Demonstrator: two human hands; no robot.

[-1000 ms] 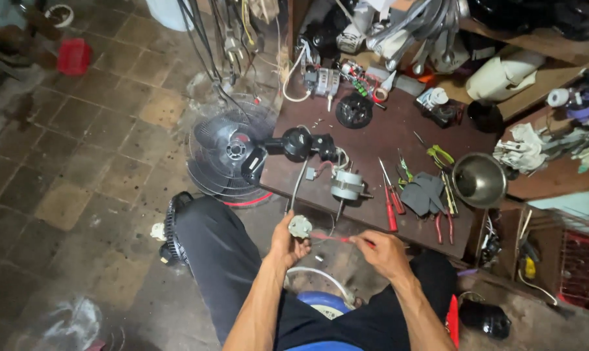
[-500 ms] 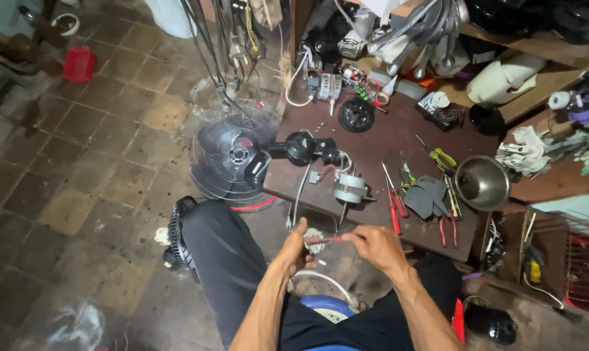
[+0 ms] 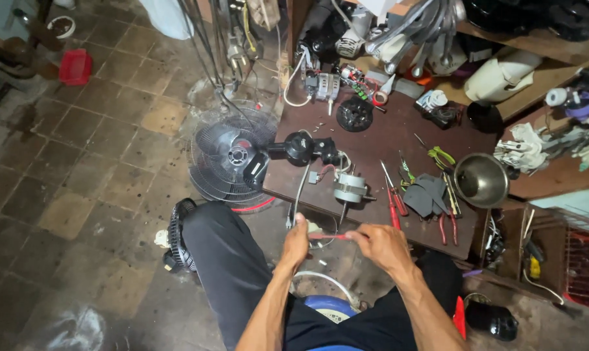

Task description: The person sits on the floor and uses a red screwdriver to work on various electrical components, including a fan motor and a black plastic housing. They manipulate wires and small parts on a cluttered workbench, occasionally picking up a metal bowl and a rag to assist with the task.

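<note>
My left hand (image 3: pixel 298 244) and my right hand (image 3: pixel 379 246) are held close together over my lap, just in front of the brown workbench (image 3: pixel 398 136). Both pinch a thin red wire (image 3: pixel 325 236) stretched between them. My left hand also seems to hold a small pale part, mostly hidden by the fingers. A small fan motor (image 3: pixel 350 188) with loose wires lies on the bench just beyond my hands. A black fan neck and housing (image 3: pixel 301 148) lies to its left.
A fan grille (image 3: pixel 226 156) stands on the tiled floor left of the bench. Red-handled screwdrivers (image 3: pixel 393 201), pliers (image 3: pixel 445 221), black pads and a metal bowl (image 3: pixel 481 179) lie on the bench's right side. Shelves of fan parts fill the back. A red tub (image 3: pixel 75 67) sits far left.
The hands have dropped a little toward my lap and the red wire is now pulled straight between them. The pale part in my left hand shows less.
</note>
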